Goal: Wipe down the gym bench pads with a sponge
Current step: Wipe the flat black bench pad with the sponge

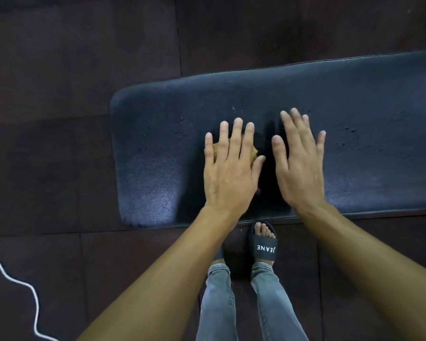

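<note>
Sponge [252, 152] under flat left hand [229, 168] on bench pad [354, 99].

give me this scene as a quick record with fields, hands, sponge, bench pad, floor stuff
left hand: left hand flat, fingers spread, pressing on the sponge
right hand: right hand open, palm down over the pad, holding nothing; contact with the pad unclear
sponge: yellow-brown sponge, mostly hidden under the left hand, on the pad
bench pad: dark bench pad, water droplets scattered on it, sheen at the near left corner
floor: dark tiled floor
cord: white cord on the floor, lower left
feet: black slide sandal beside the pad's near edge
</note>
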A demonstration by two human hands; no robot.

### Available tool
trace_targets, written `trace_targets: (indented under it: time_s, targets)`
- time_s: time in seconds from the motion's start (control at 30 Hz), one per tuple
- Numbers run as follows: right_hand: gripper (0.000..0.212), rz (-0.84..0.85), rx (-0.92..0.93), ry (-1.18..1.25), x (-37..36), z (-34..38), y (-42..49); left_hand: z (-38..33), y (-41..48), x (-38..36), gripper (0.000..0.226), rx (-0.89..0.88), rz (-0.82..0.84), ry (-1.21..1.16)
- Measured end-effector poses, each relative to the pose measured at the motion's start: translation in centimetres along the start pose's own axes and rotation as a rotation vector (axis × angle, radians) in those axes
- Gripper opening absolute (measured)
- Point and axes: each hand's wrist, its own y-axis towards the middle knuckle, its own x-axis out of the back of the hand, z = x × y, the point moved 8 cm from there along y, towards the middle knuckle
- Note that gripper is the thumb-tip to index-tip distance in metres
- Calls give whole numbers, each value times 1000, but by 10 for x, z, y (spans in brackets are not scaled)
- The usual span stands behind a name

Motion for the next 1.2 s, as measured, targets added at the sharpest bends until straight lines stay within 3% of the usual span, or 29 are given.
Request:
trace_targets:
  time_s: [0.23, 0.33, 0.47, 0.6, 0.7, 0.8, 0.9, 0.97, 1.03, 1.2]
  targets:
    - [59, 114, 97, -213, -12, -17, 4, -1, -37, 2, 65, -284, 92, 56]
    - [58, 119, 79, -174, -12, -18, 6, 4, -25, 12, 62, -439, 118, 53]
    - [57, 110, 77, -135, -9, -20, 6, 5, -25, 7, 55, -794, 106, 44]
    - [53, 88, 63, -132, -10, -21, 6, 4, -18, -2, 51, -914, 21, 87]
    - [53, 65, 52, -123, -11, -21, 8, 12, 14, 0, 52, -816, -27, 107]
    - [52, 56, 46, -123, -10, -20, 10, 40, 69, 11, 51, -444, -106, 132]
    - [52, 78, 41, -146, -12, -21, 8, 65, 88, 17, 53, -8, -117, 6]
    - [54, 84, 41, -214, -14, -21, 5, 54, 72, 13, 52, 159, -137, -43]
    - [55, 77, 47, -280, -16, -21, 4, 22, 39, 2, 49, 103, -146, -13]
    - [54, 39, 62, -343, -18, -21, 4, -8, -13, -6, 45, -270, -88, 66]
